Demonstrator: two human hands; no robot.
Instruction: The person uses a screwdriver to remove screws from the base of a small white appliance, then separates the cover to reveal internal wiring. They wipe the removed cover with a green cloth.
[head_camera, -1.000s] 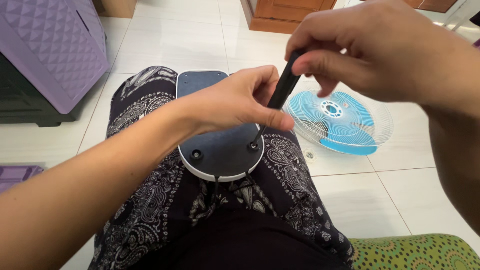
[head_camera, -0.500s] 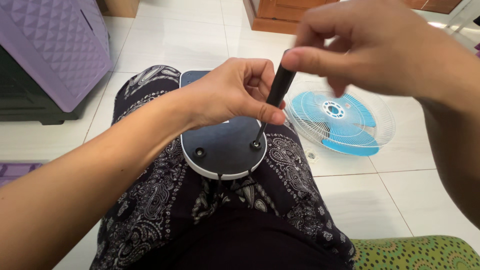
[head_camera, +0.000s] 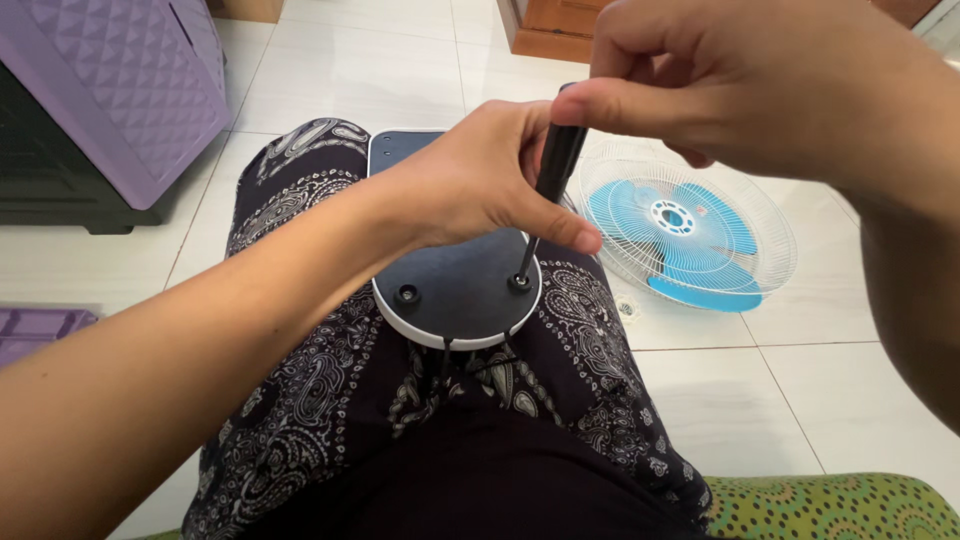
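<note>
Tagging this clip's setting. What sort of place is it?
Probably a room in a home, not a workshop. The white tiled floor, a purple plastic cabinet and a fan grille with blue blades lying on the floor suggest it; the dark fan base rests on the person's lap.

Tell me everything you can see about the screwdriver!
The screwdriver has a thick black handle and a thin metal shaft. It stands nearly upright, leaning a little, with its tip down in a round screw hole near the edge of the dark base lying on the person's lap. The right hand pinches the top of the handle with its fingertips. The left hand rests on the base, with its thumb beside the shaft. The tip itself is hidden in the hole.
</note>
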